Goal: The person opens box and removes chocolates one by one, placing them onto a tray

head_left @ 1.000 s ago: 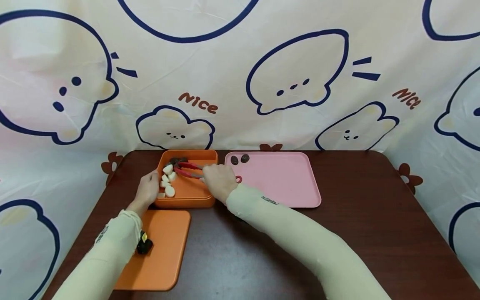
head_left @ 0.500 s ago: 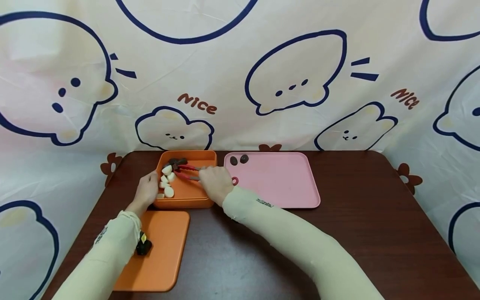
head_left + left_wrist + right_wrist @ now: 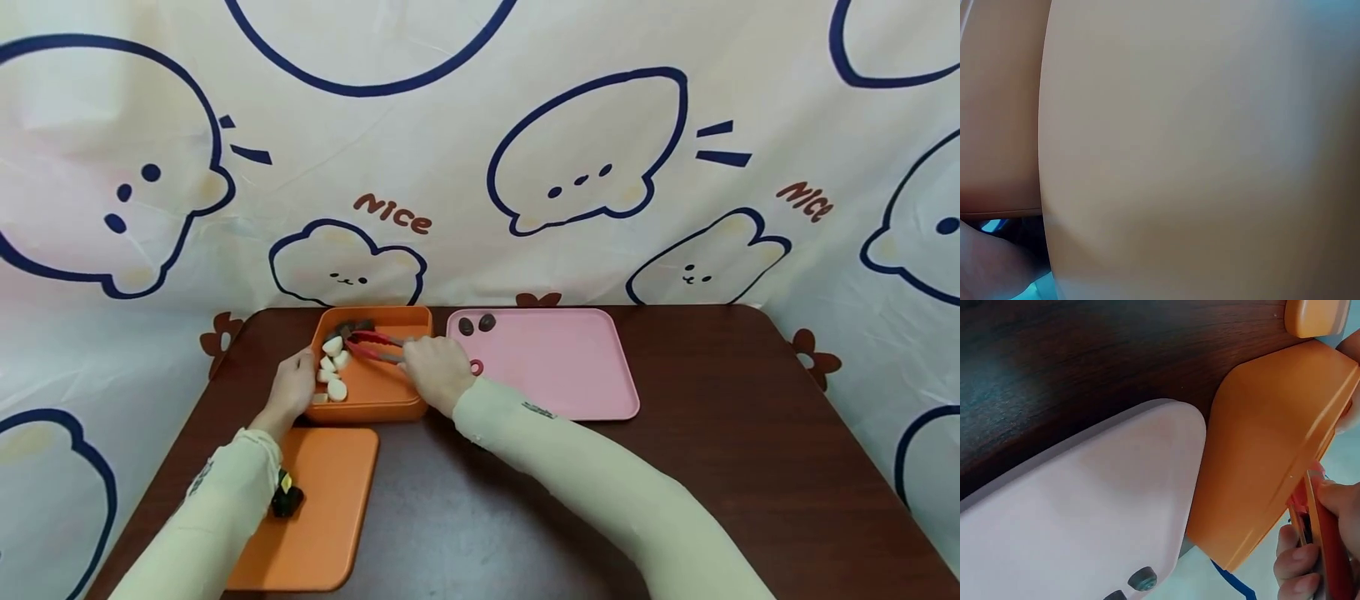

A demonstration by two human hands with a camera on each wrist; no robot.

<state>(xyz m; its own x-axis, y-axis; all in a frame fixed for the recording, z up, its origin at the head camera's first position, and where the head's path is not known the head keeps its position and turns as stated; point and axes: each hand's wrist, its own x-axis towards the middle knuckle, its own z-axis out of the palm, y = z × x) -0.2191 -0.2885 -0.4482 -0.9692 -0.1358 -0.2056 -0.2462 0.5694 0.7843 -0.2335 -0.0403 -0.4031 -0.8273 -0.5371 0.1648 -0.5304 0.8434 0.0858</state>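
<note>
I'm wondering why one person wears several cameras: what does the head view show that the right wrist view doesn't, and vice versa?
Only head: white pieces in the box, a black object on the board, and "Nice" lettering.

Only right wrist: thumb and fingertips closed around the tongs, plus the corner of the tray that the right sleeve and hand hide in the head view.

Both: box, tray, two dark pieces, tongs, right hand, tabletop and part of the board.
</note>
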